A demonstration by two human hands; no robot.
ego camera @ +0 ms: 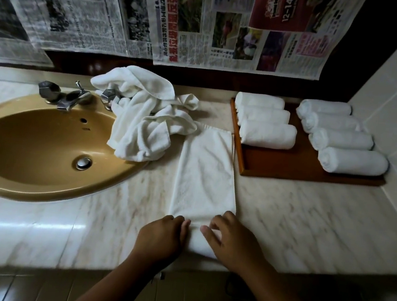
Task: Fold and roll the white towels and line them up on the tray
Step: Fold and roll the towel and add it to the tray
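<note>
While both hands work at six o'clock, a long folded white towel (205,170) lies flat on the marble counter (307,223), running toward twelve. The left hand (161,234) and right hand (231,244) curl their fingers over its near end, where the first turn of a roll shows. At two o'clock a wooden tray (289,164) holds seven rolled towels (267,134) in two rows, three and four. At eleven o'clock a heap of loose towels (142,120) waits beside the tan sink (34,145), so the job looks past halfway, with several left.
</note>
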